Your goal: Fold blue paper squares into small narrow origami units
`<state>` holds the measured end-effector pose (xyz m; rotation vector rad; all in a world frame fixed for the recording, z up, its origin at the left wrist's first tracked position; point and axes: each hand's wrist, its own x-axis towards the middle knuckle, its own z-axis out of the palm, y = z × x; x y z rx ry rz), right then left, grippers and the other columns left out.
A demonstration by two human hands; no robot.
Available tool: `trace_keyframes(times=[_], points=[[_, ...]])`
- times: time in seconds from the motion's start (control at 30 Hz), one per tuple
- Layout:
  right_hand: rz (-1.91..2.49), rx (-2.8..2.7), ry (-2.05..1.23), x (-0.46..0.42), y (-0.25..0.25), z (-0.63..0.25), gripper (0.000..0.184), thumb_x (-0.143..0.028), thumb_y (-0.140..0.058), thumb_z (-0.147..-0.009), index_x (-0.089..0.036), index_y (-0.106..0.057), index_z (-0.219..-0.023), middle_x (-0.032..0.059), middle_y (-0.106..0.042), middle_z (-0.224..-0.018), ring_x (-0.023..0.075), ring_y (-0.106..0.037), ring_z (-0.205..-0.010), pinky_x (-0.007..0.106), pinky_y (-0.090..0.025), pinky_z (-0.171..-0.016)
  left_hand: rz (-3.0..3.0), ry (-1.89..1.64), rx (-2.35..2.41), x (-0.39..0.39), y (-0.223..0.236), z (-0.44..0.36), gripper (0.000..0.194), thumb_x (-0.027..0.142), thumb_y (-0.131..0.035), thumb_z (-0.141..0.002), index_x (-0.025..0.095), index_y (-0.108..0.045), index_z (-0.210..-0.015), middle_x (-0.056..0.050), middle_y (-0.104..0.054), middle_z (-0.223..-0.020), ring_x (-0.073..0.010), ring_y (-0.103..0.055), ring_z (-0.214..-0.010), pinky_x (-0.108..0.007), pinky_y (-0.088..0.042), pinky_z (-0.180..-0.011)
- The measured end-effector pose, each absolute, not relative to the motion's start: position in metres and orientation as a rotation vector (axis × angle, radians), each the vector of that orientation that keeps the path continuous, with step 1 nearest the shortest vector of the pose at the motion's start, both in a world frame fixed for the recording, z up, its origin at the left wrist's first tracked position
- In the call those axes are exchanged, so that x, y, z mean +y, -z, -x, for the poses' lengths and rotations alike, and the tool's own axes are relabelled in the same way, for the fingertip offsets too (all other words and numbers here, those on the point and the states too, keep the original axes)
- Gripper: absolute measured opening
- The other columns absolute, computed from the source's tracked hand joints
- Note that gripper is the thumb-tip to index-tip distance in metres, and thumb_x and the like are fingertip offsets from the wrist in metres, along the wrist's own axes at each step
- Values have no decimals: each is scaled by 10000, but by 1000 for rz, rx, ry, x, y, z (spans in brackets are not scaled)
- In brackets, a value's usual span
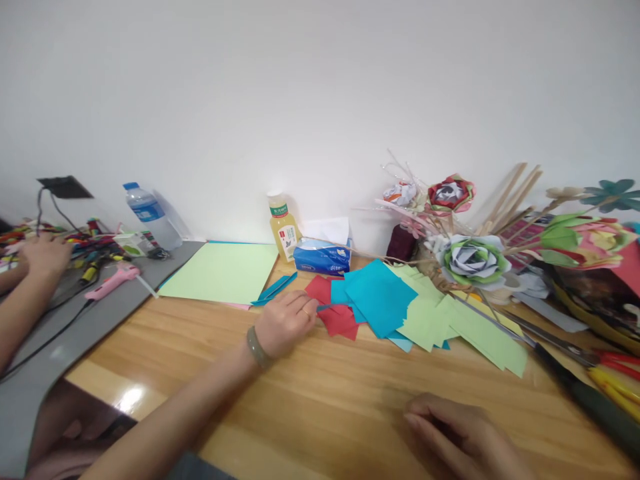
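Several red paper squares (344,325) lie by your left hand (286,325), its grip unclear; your right hand (473,427) curls loosely, released.

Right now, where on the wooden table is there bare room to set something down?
Bare wood shows between left forearm and right hand, nearer you than the red papers and blue papers. Another patch lies between the grey mat and that forearm, nearer than the green sheet. The right side is crowded with paper flowers, green slips and scissors.
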<state>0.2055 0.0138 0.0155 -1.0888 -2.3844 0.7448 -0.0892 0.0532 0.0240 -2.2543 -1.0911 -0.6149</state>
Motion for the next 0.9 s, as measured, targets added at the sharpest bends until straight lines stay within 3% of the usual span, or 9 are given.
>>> trace_keyframes(times=[0.07,0.13,0.23,0.4,0.6,0.9], points=[[993,-2342,-298,16,-15,-206,199,-290,-418,-914,-229,-567,-1030,29,-676,-884,155,-646,-751,238,-519,-663,2265,664,-1007,37,-33,71,169,97,-426,-886,101,-596,-874,-74,-639,-735,-200,-621,-787,-316,-494,-709],[903,-2269,99,18,-16,-206,332,-279,-460,-892,-167,-482,-1203,109,-644,-1045,206,-629,-916,310,-519,-771,2309,678,-910,20,-37,49,216,98,-386,-891,100,-600,-915,-67,-640,-764,-185,-613,-768,-302,-483,-701],[801,-2314,356,19,-18,-205,348,-248,-442,-894,-146,-491,-1223,150,-602,-1133,253,-561,-1061,368,-499,-824,2446,722,-730,-2,-32,18,272,105,-340,-885,109,-609,-846,-50,-619,-745,-161,-578,-650,-308,-466,-637],[661,-2525,195,16,-12,-216,300,-184,-340,-937,-216,-637,-958,44,-682,-960,188,-614,-906,323,-511,-757,2695,700,-835,-13,-13,1,230,104,-408,-884,148,-561,-718,11,-545,-636,-136,-507,-558,-270,-415,-495],[876,-2523,34,7,0,-228,275,-121,-376,-900,-194,-637,-946,60,-626,-815,182,-583,-712,304,-481,-596,2841,550,-948,-6,-8,14,158,148,-446,-911,169,-558,-800,1,-593,-731,-141,-533,-651,-249,-424,-517],[1193,-2410,-474,9,-6,-240,138,-196,-556,-834,-250,-626,-940,31,-624,-878,172,-601,-804,280,-497,-658,3072,873,-1486,3,-18,5,121,68,-509,-738,181,-550,-738,-8,-631,-769,-156,-564,-695,-251,-452,-611]])
